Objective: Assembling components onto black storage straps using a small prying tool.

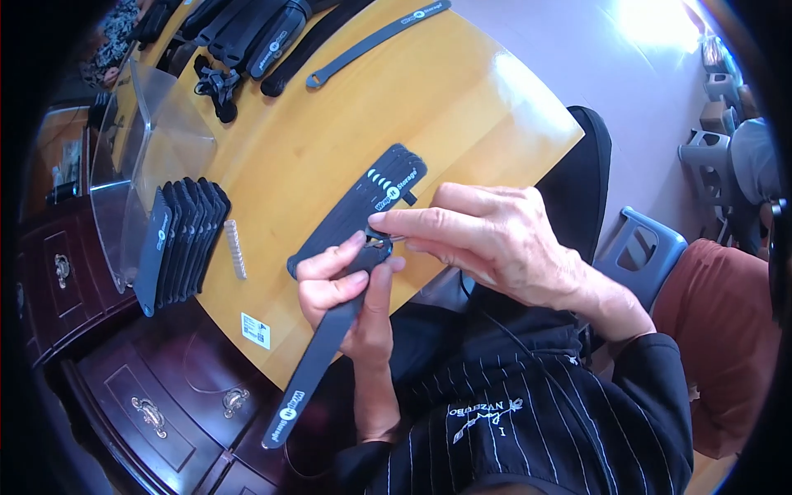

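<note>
My left hand [363, 309] is closed round a long black strap [318, 363] near its upper end. The rest of the strap hangs down toward the lower left, past the table edge. At the upper end, the fingertips of my right hand [495, 243] are pinched together close to a small shiny bit that I cannot make out. Both hands meet there, above the table's near edge. Just beyond them lies a stack of flat black straps [355, 194] with white printing, partly hidden by my fingers.
A row of bundled black straps [186, 239] stands at the table's left, beside a clear plastic sheet [157, 136]. More dark straps [247, 37] lie at the far side, with a single strap [375, 45] nearby. A grey-blue stool [639, 247] stands to the right.
</note>
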`<state>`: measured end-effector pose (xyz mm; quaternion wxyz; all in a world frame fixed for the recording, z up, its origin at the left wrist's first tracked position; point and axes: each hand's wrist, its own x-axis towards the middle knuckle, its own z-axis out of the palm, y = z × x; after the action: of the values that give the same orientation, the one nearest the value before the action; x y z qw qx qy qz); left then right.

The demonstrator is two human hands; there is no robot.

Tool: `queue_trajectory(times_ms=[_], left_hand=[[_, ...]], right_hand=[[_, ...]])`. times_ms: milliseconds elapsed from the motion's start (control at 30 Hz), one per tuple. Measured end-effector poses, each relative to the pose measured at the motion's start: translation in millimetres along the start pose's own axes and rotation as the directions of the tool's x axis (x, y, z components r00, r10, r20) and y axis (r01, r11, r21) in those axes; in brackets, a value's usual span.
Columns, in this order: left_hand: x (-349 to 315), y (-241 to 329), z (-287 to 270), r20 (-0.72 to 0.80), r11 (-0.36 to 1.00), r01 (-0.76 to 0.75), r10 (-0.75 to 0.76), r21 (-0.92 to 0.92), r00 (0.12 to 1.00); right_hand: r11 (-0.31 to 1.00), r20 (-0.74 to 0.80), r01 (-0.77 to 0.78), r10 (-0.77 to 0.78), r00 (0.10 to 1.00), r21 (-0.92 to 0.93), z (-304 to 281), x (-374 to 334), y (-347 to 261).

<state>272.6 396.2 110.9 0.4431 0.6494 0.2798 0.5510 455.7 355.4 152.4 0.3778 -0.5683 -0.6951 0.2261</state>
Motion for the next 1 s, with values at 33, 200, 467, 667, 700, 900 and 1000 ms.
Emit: queue_trajectory(times_ms=[33,200,467,667,700,900,1000], left_hand=[[2.1,-0.6,0.2,-0.002,1.000,0.003,-0.003,-0.001,1.000],[16.8,1.2,-8.5,0.053,0.945,0.147,-0.138,-0.291,0.989],[18.0,-2.2,-0.3,0.182,0.751,0.370,-0.324,-0.547,0.928],[4.9,17.6,20.3,0.104,0.654,0.511,-0.556,-0.557,0.825],[1.4,22.0,21.7,0.103,0.654,0.510,-0.555,-0.559,0.825],[-6.2,36.8,29.5,-0.017,0.797,0.501,-0.537,-0.338,0.843],[-13.0,33.1,28.2,-0.028,0.856,0.420,-0.448,-0.302,0.894]], right_hand=[[1.000,0.044,0.012,-0.011,0.999,-0.019,-2.2,1.6,2.4],[0.994,-0.015,0.095,-0.096,0.995,-0.056,-7.7,9.4,-1.4],[0.944,-0.022,-0.014,0.023,0.999,0.330,-2.3,-4.6,2.3],[0.958,-0.049,-0.065,0.082,0.995,0.278,-10.7,-14.5,-17.9],[0.975,-0.047,-0.069,0.081,0.996,0.209,-13.8,-15.8,-22.7],[0.985,-0.046,-0.076,0.084,0.995,0.155,-11.4,-18.8,-28.3],[0.980,-0.050,-0.093,0.103,0.993,0.174,-11.1,-20.9,-30.8]])
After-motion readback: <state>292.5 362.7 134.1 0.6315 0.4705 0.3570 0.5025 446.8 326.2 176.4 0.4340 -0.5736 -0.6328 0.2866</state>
